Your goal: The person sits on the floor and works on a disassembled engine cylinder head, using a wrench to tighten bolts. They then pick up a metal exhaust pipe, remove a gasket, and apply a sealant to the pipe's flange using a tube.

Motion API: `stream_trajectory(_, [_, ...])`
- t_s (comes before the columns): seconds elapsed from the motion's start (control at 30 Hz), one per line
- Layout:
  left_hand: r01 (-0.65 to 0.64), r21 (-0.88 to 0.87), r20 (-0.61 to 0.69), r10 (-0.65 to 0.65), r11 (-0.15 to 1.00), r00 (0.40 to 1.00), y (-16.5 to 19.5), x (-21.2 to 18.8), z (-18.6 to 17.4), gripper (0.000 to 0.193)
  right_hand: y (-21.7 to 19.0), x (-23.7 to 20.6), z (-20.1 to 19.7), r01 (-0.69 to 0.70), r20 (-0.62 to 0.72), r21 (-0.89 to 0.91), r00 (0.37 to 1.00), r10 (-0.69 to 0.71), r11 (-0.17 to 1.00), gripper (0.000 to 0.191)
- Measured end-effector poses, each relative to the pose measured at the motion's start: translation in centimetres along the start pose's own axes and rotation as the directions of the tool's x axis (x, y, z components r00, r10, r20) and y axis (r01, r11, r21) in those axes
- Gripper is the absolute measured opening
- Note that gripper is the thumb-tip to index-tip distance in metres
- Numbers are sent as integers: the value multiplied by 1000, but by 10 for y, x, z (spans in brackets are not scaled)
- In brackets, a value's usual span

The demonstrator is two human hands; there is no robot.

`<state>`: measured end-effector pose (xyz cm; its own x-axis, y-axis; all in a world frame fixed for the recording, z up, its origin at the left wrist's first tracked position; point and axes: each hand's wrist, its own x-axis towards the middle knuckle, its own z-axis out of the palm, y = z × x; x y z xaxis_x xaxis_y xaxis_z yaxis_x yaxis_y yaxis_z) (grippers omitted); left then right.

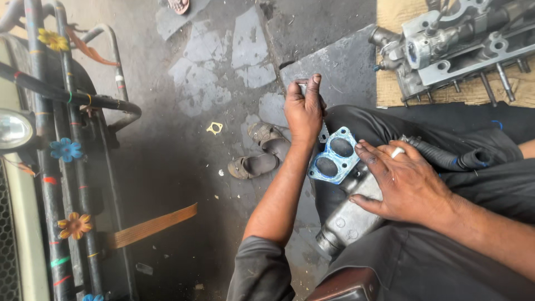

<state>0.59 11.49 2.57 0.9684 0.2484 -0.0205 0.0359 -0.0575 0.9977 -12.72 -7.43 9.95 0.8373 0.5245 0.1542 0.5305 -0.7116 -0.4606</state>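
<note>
My left hand (304, 108) is raised above my lap, its fingers pinched on a small thin metal blade (304, 85). My right hand (404, 181) rests flat on a grey cast-metal housing (345, 220) lying across my lap, with a white ring on one finger. The housing's flange (334, 156) has two oval ports and is smeared with blue sealant; it sits just below my left wrist. A black ribbed hose (446, 156) runs off to the right behind my right hand.
A large engine head (457, 47) with studs lies on cardboard at the top right. Two worn sandals (259, 150) and a small yellow gasket (214, 128) are on the concrete floor. A vehicle front with decorated bars and a headlamp (14, 128) stands at the left.
</note>
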Motion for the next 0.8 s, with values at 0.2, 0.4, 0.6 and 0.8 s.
stream_trajectory(0.2, [95,-276,195,-41,957,980,9,6,3,23,4,0,4,2,26,-31,1000,-1,1000,107])
stream_trajectory(0.4, [77,-285,87,-54,955,995,-3,-15,6,23,5,0,5,-30,46,3,998,30,1000,104])
stream_trajectory(0.6, [-5,-277,-42,-7,961,999,-8,-20,3,22,5,2,4,4,9,-43,1000,-4,999,99])
stream_trajectory(0.8, [-59,-171,-90,44,984,995,5,-28,8,20,4,2,4,10,-4,-44,1000,-11,999,100])
